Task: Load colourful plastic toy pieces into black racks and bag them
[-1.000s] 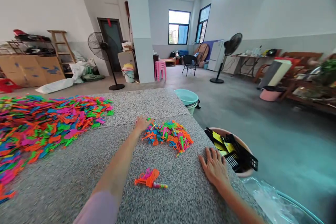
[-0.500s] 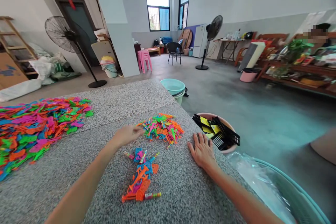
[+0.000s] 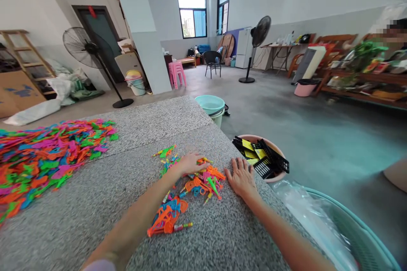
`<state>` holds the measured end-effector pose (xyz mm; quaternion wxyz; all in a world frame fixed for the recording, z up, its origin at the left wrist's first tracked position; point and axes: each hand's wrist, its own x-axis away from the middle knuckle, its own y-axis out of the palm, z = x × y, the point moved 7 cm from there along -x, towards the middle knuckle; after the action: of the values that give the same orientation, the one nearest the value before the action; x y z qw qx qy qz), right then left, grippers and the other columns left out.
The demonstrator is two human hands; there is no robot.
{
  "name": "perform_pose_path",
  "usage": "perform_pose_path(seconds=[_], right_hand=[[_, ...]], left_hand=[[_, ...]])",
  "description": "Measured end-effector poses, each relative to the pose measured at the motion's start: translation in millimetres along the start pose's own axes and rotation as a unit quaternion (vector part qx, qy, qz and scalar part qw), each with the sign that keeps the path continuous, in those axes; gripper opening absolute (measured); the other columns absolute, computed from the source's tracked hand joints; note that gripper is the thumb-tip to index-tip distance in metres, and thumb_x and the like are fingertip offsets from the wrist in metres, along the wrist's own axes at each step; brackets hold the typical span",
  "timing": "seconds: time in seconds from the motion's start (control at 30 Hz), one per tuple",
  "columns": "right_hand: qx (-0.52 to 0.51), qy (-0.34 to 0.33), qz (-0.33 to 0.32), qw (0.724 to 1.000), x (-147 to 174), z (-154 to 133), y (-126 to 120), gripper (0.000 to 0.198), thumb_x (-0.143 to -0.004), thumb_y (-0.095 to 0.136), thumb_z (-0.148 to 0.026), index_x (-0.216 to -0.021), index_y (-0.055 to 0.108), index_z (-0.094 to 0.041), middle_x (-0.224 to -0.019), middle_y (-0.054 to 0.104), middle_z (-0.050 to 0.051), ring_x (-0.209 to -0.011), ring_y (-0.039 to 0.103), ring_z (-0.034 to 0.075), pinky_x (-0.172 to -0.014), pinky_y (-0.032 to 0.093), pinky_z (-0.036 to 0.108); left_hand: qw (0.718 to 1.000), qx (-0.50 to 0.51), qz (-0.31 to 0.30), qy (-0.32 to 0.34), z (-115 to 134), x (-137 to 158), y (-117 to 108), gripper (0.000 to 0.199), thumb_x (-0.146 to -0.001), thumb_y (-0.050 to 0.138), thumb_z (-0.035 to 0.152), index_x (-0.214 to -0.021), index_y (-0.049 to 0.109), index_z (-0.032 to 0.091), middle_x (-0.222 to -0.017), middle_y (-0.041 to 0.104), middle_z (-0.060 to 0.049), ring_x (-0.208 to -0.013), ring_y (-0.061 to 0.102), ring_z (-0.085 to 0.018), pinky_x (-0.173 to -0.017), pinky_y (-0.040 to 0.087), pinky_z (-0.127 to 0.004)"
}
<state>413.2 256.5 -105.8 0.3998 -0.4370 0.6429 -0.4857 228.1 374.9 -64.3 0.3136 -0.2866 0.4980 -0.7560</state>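
My left hand [image 3: 192,163] reaches over the middle pile of bright plastic toys [image 3: 208,182], its fingers stretched out and touching the top pieces. Some toys carry clear tubes with coloured bead-like bits inside. My right hand [image 3: 241,177] lies flat at the right of this pile, near the table's edge, fingers spread, holding nothing. Closer to me is a small cluster of orange and blue toys [image 3: 167,218], now joined to the pile by scattered pieces. A loose green toy [image 3: 165,151] lies behind my left hand. What is under my left palm is hidden.
A large heap of coloured plastic pieces [image 3: 54,152] covers the left of the speckled stone table [image 3: 152,120]. Beyond its right edge stand a pink tub of black and yellow items [image 3: 282,154], a teal basket [image 3: 356,224] with clear plastic bags [image 3: 305,211], and turquoise basins [image 3: 210,102].
My left hand has moved right, from the pile's left side onto it. Pieces have spread left and toward me, nearer the front cluster. My right hand stays nearly in place.
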Motion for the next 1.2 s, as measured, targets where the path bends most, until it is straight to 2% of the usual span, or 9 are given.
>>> perform_pose_path(seconds=[0.23,0.43,0.63,0.77,0.83,0.93,1.07,1.13,1.2], right_hand=[[0.024,0.001,0.005,1.0,-2,3,3,0.061,-0.099,0.036,-0.048,-0.148,0.04,-0.012,-0.153,0.038,0.017,-0.142,0.026,0.033,-0.115,0.014,0.053],[0.034,-0.007,0.021,0.999,-1,0,-3,0.061,-0.099,0.036,-0.049,-0.146,0.043,-0.011,-0.151,0.041,0.016,-0.139,0.03,0.033,-0.113,0.02,0.054],[0.043,-0.015,0.019,0.999,0,4,-4,0.061,-0.099,0.033,-0.049,-0.144,0.044,-0.01,-0.149,0.042,0.018,-0.138,0.032,0.034,-0.111,0.025,0.055],[0.038,-0.032,0.039,0.998,-2,5,-5,0.062,-0.099,0.031,-0.05,-0.142,0.045,-0.008,-0.146,0.044,0.019,-0.136,0.034,0.036,-0.11,0.026,0.056],[0.027,-0.028,0.033,0.999,-1,4,-7,0.061,-0.099,0.032,-0.049,-0.142,0.045,-0.009,-0.146,0.044,0.019,-0.136,0.034,0.035,-0.111,0.025,0.056],[-0.008,-0.009,0.018,1.0,0,1,-13,0.057,-0.097,0.039,-0.045,-0.141,0.047,-0.009,-0.146,0.044,0.019,-0.137,0.033,0.036,-0.112,0.024,0.056],[-0.177,0.007,0.031,0.984,1,-8,-40,0.045,-0.087,0.058,-0.033,-0.124,0.06,-0.007,-0.138,0.052,0.023,-0.134,0.039,0.036,-0.114,0.022,0.055],[-0.335,0.021,0.044,0.941,7,-7,-55,0.035,-0.081,0.064,-0.026,-0.109,0.066,-0.005,-0.124,0.061,0.024,-0.125,0.049,0.036,-0.111,0.03,0.053],[-0.369,0.055,0.067,0.925,28,6,-66,0.028,-0.087,0.055,-0.027,-0.106,0.066,-0.01,-0.11,0.068,0.016,-0.108,0.06,0.028,-0.099,0.045,0.046]], left_hand=[[0.983,0.02,0.114,-0.14,-84,37,-60,0.041,-0.095,0.059,0.037,-0.13,0.054,0.019,-0.136,0.054,-0.012,-0.118,0.057,-0.027,-0.098,0.049,-0.052],[0.986,0.051,0.08,-0.134,-79,85,-26,0.038,-0.095,0.059,0.041,-0.124,0.059,0.017,-0.128,0.06,-0.01,-0.112,0.061,-0.027,-0.095,0.051,-0.049],[0.934,0.02,0.172,-0.313,-96,242,-2,0.061,-0.096,0.039,0.06,-0.151,0.035,0.034,-0.162,0.027,-0.006,-0.15,0.016,-0.035,-0.118,0.008,-0.063],[0.808,-0.004,0.254,-0.531,-131,381,-10,0.071,-0.095,0.033,0.057,-0.151,0.035,0.014,-0.16,0.022,-0.024,-0.148,0.012,-0.047,-0.109,0.014,-0.074],[0.776,0.002,0.268,-0.572,-133,416,-5,0.068,-0.094,0.033,0.053,-0.147,0.041,0.01,-0.154,0.032,-0.028,-0.146,0.02,-0.048,-0.108,0.018,-0.074],[0.798,0.021,0.265,-0.541,-116,404,17,0.063,-0.093,0.035,0.048,-0.145,0.045,0.012,-0.151,0.041,-0.023,-0.145,0.029,-0.04,-0.112,0.022,-0.067],[0.871,0.037,0.251,-0.421,-62,334,55,0.062,-0.093,0.038,0.048,-0.147,0.042,0.018,-0.151,0.045,-0.015,-0.145,0.032,-0.033,-0.115,0.023,-0.06],[0.898,0.034,0.252,-0.358,-33,311,66,0.063,-0.093,0.036,0.05,-0.147,0.043,0.018,-0.153,0.043,-0.014,-0.145,0.032,-0.03,-0.117,0.021,-0.057],[0.911,0.03,0.265,-0.315,-16,304,68,0.068,-0.093,0.032,0.053,-0.146,0.041,0.012,-0.154,0.039,-0.018,-0.145,0.032,-0.032,-0.118,0.022,-0.054]])
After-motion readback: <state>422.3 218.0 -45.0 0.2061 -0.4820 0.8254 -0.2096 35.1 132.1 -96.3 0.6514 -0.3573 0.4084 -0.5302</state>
